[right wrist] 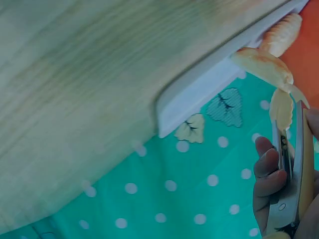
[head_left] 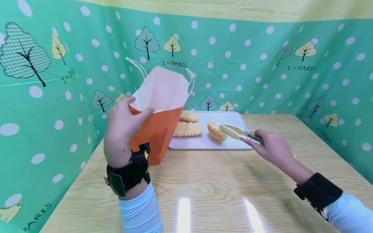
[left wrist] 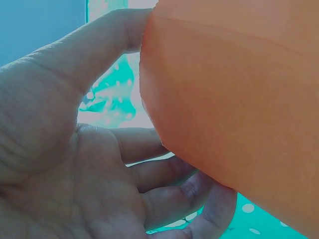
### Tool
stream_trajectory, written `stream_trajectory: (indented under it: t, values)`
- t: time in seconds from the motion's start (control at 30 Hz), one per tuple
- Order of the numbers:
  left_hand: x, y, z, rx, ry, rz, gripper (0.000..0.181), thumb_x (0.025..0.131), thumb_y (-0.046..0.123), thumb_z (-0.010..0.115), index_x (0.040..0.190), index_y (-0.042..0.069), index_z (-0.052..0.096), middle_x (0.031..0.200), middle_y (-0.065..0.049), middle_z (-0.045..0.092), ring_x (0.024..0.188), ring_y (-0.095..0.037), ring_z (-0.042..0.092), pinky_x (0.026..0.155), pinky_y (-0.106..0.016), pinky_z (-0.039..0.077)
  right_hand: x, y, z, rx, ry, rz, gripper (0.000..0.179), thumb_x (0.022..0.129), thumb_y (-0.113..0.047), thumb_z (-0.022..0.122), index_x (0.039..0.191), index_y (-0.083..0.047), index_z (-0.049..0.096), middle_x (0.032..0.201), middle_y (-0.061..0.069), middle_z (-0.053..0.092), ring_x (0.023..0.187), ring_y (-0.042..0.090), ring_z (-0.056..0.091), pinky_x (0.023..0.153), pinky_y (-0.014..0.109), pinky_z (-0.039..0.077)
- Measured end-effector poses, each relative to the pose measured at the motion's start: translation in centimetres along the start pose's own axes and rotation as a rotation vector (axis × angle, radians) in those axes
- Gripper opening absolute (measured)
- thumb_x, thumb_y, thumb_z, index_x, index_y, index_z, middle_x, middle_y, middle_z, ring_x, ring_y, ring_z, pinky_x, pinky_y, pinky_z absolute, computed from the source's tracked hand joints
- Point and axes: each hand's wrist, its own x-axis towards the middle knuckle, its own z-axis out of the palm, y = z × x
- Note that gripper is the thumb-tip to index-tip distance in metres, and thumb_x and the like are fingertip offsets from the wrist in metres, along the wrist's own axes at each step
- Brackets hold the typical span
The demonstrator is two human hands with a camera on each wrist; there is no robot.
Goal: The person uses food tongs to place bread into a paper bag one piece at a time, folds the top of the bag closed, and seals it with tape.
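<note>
My left hand [head_left: 120, 129] holds the near left rim of an orange paper bag [head_left: 151, 129], which leans with its white-lined mouth open. In the left wrist view the thumb lies at the bag's edge and the other fingers curl behind its orange side [left wrist: 229, 99]. My right hand [head_left: 274, 147] grips a pair of metal tongs [head_left: 254, 137] with cream tips. Between those tips is the end of a golden-brown bread roll [head_left: 216, 131], tilted and overlapping the tray in the head view. The right wrist view shows the roll [right wrist: 264, 67] at the tongs' tips [right wrist: 281, 109].
A white tray [head_left: 236, 118] lies at the back of the wooden table [head_left: 204, 181]. On it, partly hidden by the bag, are a ridged bread [head_left: 188, 128] and a long pale bread [head_left: 189, 116]. Green printed curtain [head_left: 247, 64] surrounds the table's back and sides.
</note>
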Motion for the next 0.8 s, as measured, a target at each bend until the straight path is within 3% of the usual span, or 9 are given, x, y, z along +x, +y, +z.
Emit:
stream_trajectory:
  t: [0.23, 0.47, 0.7, 0.8]
  values:
    - [0.1, 0.0, 0.1, 0.005, 0.002, 0.016, 0.083, 0.083, 0.052, 0.057, 0.146, 0.005, 0.029, 0.098, -0.018, 0.05, 0.084, -0.028, 0.047, 0.063, -0.036, 0.044, -0.1, 0.6, 0.0, 0.018, -0.034, 0.061, 0.047, 0.082, -0.056, 0.057, 0.094, -0.01, 0.064, 0.056, 0.002, 0.052, 0.044, 0.015, 0.037, 0.037, 0.03, 0.026]
    - [0.2, -0.1, 0.1, 0.001, 0.0, 0.011, 0.084, 0.083, 0.052, 0.057, 0.146, 0.005, 0.027, 0.094, -0.016, 0.048, 0.085, -0.028, 0.047, 0.064, -0.036, 0.044, 0.1, 0.3, -0.7, 0.086, -0.07, 0.102, 0.048, 0.083, -0.055, 0.056, 0.085, -0.008, 0.062, 0.056, 0.003, 0.051, 0.044, 0.015, 0.038, 0.039, 0.03, 0.028]
    - [0.4, -0.3, 0.2, 0.009, -0.002, 0.017, 0.084, 0.083, 0.053, 0.057, 0.146, 0.005, 0.028, 0.088, -0.015, 0.047, 0.078, -0.027, 0.047, 0.06, -0.035, 0.042, -0.6, 1.7, -0.2, -0.019, -0.092, 0.215, 0.056, 0.084, -0.059, 0.052, 0.089, -0.003, 0.058, 0.054, 0.003, 0.04, 0.045, 0.018, 0.037, 0.038, 0.031, 0.025]
    - [0.5, -0.4, 0.2, 0.008, 0.001, 0.012, 0.083, 0.083, 0.053, 0.056, 0.146, 0.006, 0.029, 0.087, -0.015, 0.047, 0.076, -0.027, 0.047, 0.06, -0.036, 0.042, -0.8, 2.5, 0.3, -0.06, -0.089, 0.23, 0.056, 0.083, -0.061, 0.052, 0.081, -0.004, 0.055, 0.053, 0.003, 0.037, 0.044, 0.018, 0.037, 0.037, 0.03, 0.024]
